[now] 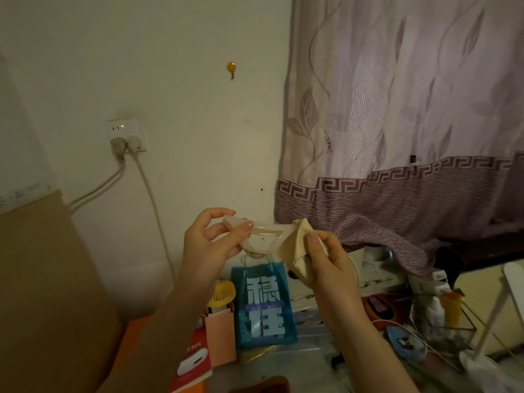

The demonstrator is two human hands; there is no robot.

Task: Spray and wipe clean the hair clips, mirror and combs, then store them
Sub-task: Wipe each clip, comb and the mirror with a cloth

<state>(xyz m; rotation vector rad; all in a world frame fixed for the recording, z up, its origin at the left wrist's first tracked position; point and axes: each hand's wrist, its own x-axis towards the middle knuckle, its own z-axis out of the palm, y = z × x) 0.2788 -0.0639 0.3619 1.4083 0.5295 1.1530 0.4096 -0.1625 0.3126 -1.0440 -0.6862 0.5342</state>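
The left hand (208,239) pinches one end of a pale translucent hair clip (262,236), held up in the air; the right hand (326,256) grips a beige cloth (300,248) folded over the clip's other end; below, a blue bag (263,304) and yellow fan (222,293) stand on the cluttered table (312,355); behind, a wall socket (126,136) and purple curtain (397,123).

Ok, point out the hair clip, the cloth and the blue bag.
hair clip (265,236), head view, on its clear middle span.
cloth (301,252), head view, on the hanging fold.
blue bag (263,304), head view, on the printed front.
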